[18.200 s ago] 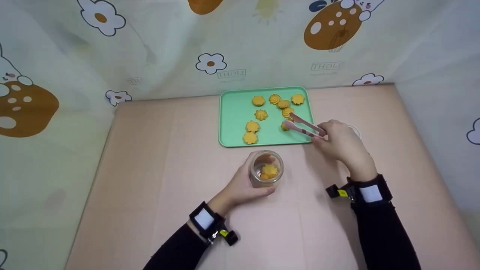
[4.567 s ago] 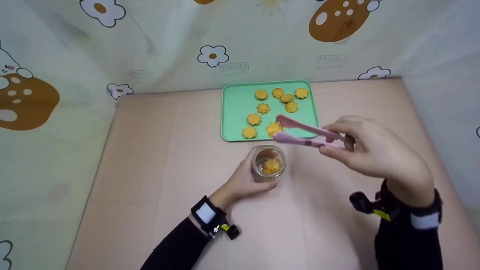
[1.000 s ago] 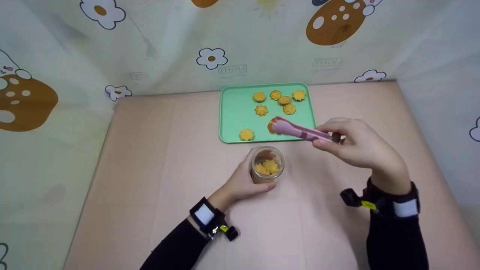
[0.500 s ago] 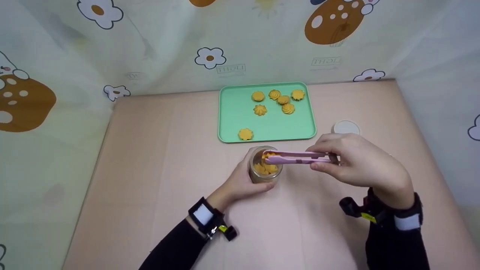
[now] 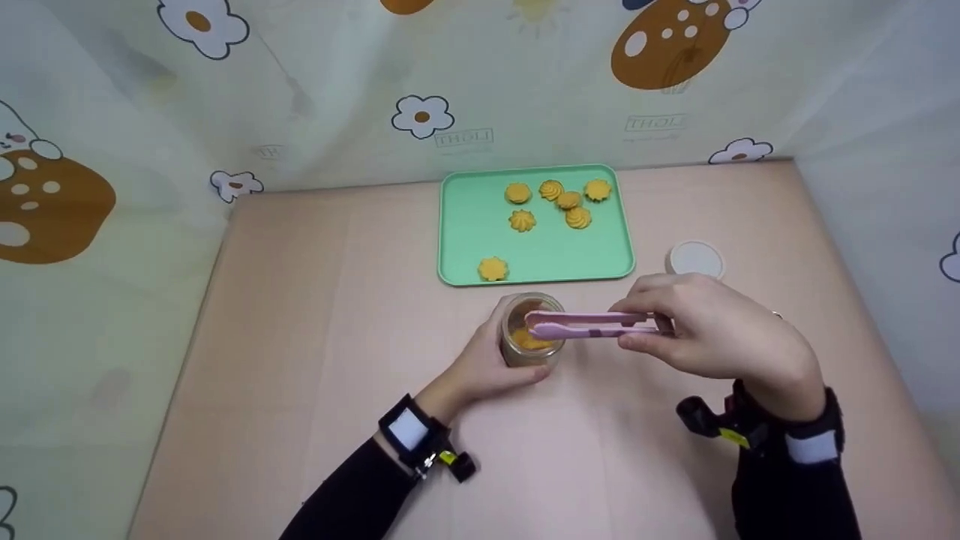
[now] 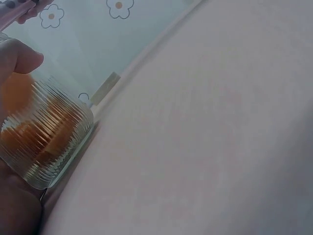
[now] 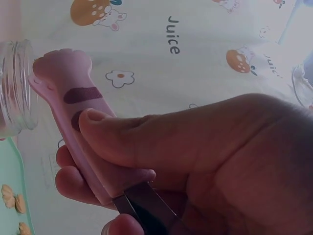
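Observation:
My left hand point(image 5: 480, 364) grips a ribbed glass jar point(image 5: 523, 359) round its side, mouth up, in front of the tray. Yellow cookies point(image 5: 529, 340) lie at its bottom; the left wrist view shows them through the glass point(image 6: 54, 129). My right hand point(image 5: 712, 322) holds pink paw-shaped tongs point(image 5: 589, 331) between thumb and fingers. The tong tips overlap the jar's mouth in the head view, with no cookie between them. In the right wrist view the tong arms point(image 7: 73, 78) lie close together, beside the jar's threaded neck point(image 7: 22, 88).
A green tray point(image 5: 465, 225) stands at the back of the table point(image 5: 300, 315), with several flower-shaped and swirled cookies point(image 5: 523, 220) on it. A round white lid point(image 5: 696, 259) lies right of the tray, just behind my right hand. Patterned cloth walls point(image 5: 315, 97) enclose the table.
Over the longer span, cookies went from tray to jar. A second ago the tongs held a cookie over the tray; they moved to the jar's mouth and let it go. The left hand stayed put.

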`<action>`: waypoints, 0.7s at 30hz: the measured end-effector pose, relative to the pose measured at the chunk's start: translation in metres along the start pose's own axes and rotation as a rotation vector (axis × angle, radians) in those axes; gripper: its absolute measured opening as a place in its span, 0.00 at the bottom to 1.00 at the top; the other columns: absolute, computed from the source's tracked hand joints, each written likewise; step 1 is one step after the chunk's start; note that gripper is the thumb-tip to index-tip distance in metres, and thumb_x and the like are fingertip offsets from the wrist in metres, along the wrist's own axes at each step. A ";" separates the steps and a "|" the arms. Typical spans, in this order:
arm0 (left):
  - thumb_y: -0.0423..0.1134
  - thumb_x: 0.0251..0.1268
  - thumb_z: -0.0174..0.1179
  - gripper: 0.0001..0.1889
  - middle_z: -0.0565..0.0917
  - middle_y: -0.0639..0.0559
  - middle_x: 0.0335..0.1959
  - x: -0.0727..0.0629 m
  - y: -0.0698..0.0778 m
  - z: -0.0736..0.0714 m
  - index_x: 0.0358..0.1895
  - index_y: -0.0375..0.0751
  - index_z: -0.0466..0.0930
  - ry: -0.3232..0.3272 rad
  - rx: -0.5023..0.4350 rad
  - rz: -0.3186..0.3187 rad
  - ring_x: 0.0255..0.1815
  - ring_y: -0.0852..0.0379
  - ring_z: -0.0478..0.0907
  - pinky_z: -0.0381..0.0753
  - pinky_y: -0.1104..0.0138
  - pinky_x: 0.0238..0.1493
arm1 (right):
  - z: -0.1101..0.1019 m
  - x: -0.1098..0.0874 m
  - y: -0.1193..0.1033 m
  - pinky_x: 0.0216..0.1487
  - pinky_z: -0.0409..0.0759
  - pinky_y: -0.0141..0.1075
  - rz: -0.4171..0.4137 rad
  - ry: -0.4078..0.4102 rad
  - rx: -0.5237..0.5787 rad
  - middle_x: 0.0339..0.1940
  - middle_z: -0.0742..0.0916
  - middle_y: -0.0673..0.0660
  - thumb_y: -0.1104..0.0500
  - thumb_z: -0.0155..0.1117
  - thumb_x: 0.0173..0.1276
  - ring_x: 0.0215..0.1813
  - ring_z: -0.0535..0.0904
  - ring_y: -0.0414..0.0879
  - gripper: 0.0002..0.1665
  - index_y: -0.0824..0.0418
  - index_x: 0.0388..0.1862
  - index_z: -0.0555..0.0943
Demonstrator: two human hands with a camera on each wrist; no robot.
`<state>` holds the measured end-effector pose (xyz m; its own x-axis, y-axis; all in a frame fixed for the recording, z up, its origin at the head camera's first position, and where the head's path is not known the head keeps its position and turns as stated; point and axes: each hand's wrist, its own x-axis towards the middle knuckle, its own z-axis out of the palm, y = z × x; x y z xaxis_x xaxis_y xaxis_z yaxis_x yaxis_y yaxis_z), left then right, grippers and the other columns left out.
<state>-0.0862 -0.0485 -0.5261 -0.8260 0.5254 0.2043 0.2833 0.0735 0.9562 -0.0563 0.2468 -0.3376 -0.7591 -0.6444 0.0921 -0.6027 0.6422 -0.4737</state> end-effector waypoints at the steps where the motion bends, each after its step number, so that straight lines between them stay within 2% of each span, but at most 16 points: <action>1: 0.42 0.53 0.83 0.49 0.79 0.58 0.73 0.000 0.000 0.000 0.79 0.55 0.67 0.000 -0.006 -0.002 0.74 0.55 0.75 0.69 0.52 0.81 | 0.000 0.000 0.000 0.36 0.79 0.34 -0.003 0.001 -0.001 0.39 0.87 0.42 0.59 0.80 0.71 0.37 0.77 0.37 0.09 0.54 0.48 0.93; 8: 0.43 0.54 0.83 0.50 0.78 0.58 0.73 -0.001 -0.001 0.000 0.81 0.56 0.65 -0.007 -0.020 -0.031 0.73 0.55 0.75 0.71 0.52 0.79 | -0.003 0.000 0.002 0.37 0.80 0.35 0.010 0.051 0.026 0.45 0.90 0.45 0.58 0.80 0.71 0.39 0.78 0.39 0.13 0.56 0.54 0.92; 14: 0.43 0.54 0.82 0.50 0.78 0.57 0.72 -0.002 -0.002 0.000 0.81 0.53 0.65 -0.005 -0.013 -0.029 0.73 0.56 0.74 0.69 0.53 0.80 | 0.000 0.008 0.010 0.35 0.76 0.35 0.048 0.173 0.014 0.40 0.88 0.47 0.56 0.81 0.71 0.36 0.77 0.40 0.16 0.57 0.55 0.92; 17: 0.42 0.54 0.83 0.49 0.80 0.56 0.70 -0.002 -0.002 0.000 0.80 0.52 0.66 -0.006 -0.018 -0.016 0.73 0.55 0.75 0.69 0.53 0.80 | 0.007 0.018 0.019 0.34 0.75 0.35 0.114 0.233 0.037 0.40 0.88 0.50 0.55 0.80 0.71 0.35 0.78 0.41 0.18 0.60 0.56 0.91; 21: 0.41 0.55 0.83 0.48 0.80 0.56 0.70 -0.001 0.000 -0.001 0.79 0.54 0.66 -0.007 -0.018 -0.015 0.73 0.55 0.75 0.69 0.53 0.80 | 0.026 0.042 0.035 0.34 0.77 0.36 0.264 0.283 0.125 0.45 0.89 0.59 0.52 0.77 0.74 0.36 0.80 0.48 0.22 0.64 0.60 0.89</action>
<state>-0.0855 -0.0502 -0.5263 -0.8265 0.5304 0.1887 0.2621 0.0658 0.9628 -0.1031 0.2315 -0.3735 -0.9321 -0.3133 0.1818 -0.3564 0.7040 -0.6142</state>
